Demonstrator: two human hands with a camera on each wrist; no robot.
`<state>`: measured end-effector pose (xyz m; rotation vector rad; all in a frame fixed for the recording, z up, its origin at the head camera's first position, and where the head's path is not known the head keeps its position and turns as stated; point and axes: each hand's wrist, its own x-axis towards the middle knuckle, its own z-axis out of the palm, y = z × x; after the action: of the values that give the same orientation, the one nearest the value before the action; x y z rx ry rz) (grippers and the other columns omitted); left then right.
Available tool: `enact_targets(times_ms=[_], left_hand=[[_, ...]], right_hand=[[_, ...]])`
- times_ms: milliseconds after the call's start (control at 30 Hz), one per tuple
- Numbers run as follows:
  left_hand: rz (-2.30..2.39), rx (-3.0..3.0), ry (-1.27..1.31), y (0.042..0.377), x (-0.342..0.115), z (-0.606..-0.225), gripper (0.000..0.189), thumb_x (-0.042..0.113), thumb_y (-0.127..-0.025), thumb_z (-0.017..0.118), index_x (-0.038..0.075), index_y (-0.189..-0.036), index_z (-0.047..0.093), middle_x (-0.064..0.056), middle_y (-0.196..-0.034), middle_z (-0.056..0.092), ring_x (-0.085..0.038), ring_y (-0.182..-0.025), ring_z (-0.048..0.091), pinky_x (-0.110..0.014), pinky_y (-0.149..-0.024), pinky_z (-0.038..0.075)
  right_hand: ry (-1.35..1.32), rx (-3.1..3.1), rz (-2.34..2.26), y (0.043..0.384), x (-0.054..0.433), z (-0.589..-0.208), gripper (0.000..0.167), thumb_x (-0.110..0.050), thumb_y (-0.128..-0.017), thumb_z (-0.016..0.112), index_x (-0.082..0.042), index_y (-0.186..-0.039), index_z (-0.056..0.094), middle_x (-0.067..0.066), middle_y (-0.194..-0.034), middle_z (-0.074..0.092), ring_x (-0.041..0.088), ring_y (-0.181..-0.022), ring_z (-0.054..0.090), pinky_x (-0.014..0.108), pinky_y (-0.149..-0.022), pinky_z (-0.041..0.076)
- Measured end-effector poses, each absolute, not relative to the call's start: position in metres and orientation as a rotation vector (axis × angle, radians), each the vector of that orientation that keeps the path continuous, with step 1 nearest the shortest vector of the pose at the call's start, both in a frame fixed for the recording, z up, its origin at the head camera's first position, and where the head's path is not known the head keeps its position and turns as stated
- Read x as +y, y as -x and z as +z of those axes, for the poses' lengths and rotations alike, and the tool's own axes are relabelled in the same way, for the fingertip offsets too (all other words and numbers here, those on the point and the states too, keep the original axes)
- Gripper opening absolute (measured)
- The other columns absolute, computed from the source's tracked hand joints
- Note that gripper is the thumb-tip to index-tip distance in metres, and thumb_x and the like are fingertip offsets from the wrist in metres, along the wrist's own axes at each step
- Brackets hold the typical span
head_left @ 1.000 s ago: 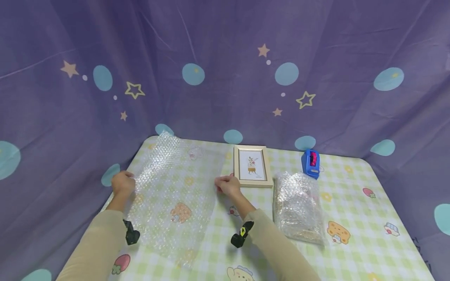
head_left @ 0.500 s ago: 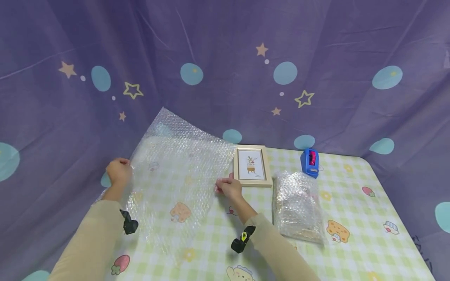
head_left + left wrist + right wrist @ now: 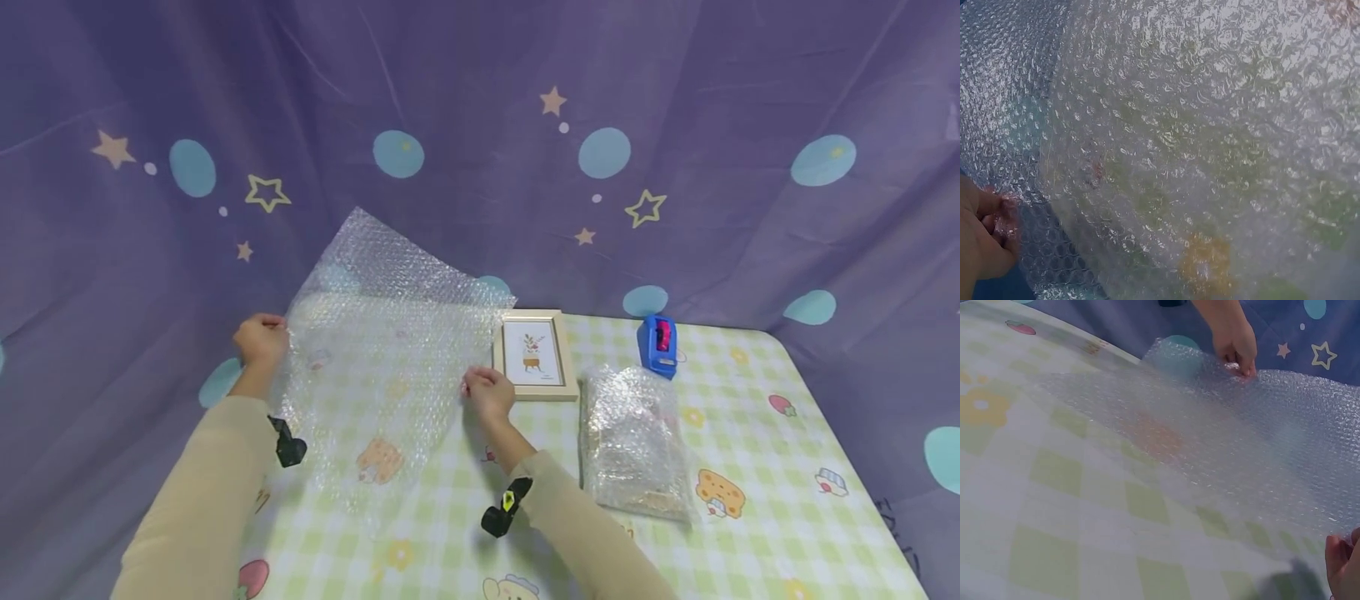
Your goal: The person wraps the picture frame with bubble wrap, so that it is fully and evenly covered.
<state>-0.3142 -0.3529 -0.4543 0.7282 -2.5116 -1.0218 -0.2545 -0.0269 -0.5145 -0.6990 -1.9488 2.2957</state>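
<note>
Two hands, the left hand and the right hand, pinch opposite side edges of one sheet of bubble wrap, its far end raised, over the left part of a green-and-white checked tablecloth. On the cloth to its right lie one picture frame, one bubble-wrapped bundle and one blue tape dispenser, with a purple star-printed curtain behind
</note>
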Motion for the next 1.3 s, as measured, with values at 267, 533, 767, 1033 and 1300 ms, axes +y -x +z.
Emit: enact_targets(times_ms=[267, 533, 767, 1033, 1300], left_hand=[[-1.076, -2.443, -0.776, 0.333, -0.352, -0.469, 0.022, 0.004, -0.089, 0.05, -0.006, -0.1, 0.066, -0.013, -0.075, 0.061, -0.036, -0.097, 0.06, -0.045, -0.097, 0.049], [-1.117, -2.435, -0.824, 0.334, -0.345, -0.475, 0.026, 0.001, -0.087, 0.047, -0.008, -0.104, 0.065, -0.027, -0.1, 0.063, -0.037, -0.098, 0.058, -0.044, -0.092, 0.048], [-1.126, -2.439, -0.828, 0.334, -0.347, -0.478, 0.025, 0.002, -0.087, 0.05, -0.004, -0.104, 0.069, 0.005, -0.063, 0.057, -0.003, -0.062, 0.047, -0.02, -0.066, 0.041], [-1.098, -2.523, -0.639, 0.329, -0.347, -0.48, 0.031, 0.004, -0.09, 0.051, -0.006, -0.117, 0.063, -0.022, -0.103, 0.07, -0.029, -0.095, 0.065, -0.039, -0.095, 0.049], [-1.106, -2.624, -0.402, 0.31, -0.332, -0.483, 0.04, 0.005, -0.091, 0.054, -0.008, -0.129, 0.053, -0.032, -0.13, 0.054, -0.044, -0.124, 0.051, -0.051, -0.109, 0.038]], right_hand=[[0.664, -2.194, 2.305, 0.248, -0.027, -0.522, 0.027, -0.002, -0.085, 0.066, 0.008, -0.11, 0.066, 0.02, -0.097, 0.072, 0.004, -0.056, 0.06, 0.016, -0.056, 0.055], [0.628, -2.255, 2.35, 0.239, -0.033, -0.525, 0.02, 0.004, -0.082, 0.067, 0.009, -0.101, 0.067, 0.017, -0.079, 0.073, 0.006, -0.052, 0.062, 0.019, -0.055, 0.057], [0.621, -2.193, 2.344, 0.242, -0.031, -0.53, 0.013, 0.009, -0.078, 0.068, 0.01, -0.091, 0.067, 0.017, -0.072, 0.071, 0.011, -0.051, 0.065, 0.024, -0.051, 0.058], [0.721, -2.244, 2.221, 0.248, -0.033, -0.531, 0.009, 0.007, -0.078, 0.068, 0.009, -0.087, 0.068, 0.015, -0.071, 0.072, 0.007, -0.044, 0.059, 0.02, -0.046, 0.053], [0.719, -2.24, 2.197, 0.25, -0.036, -0.53, 0.012, 0.007, -0.077, 0.068, 0.008, -0.088, 0.069, 0.008, -0.063, 0.068, 0.007, -0.043, 0.057, 0.019, -0.045, 0.051]])
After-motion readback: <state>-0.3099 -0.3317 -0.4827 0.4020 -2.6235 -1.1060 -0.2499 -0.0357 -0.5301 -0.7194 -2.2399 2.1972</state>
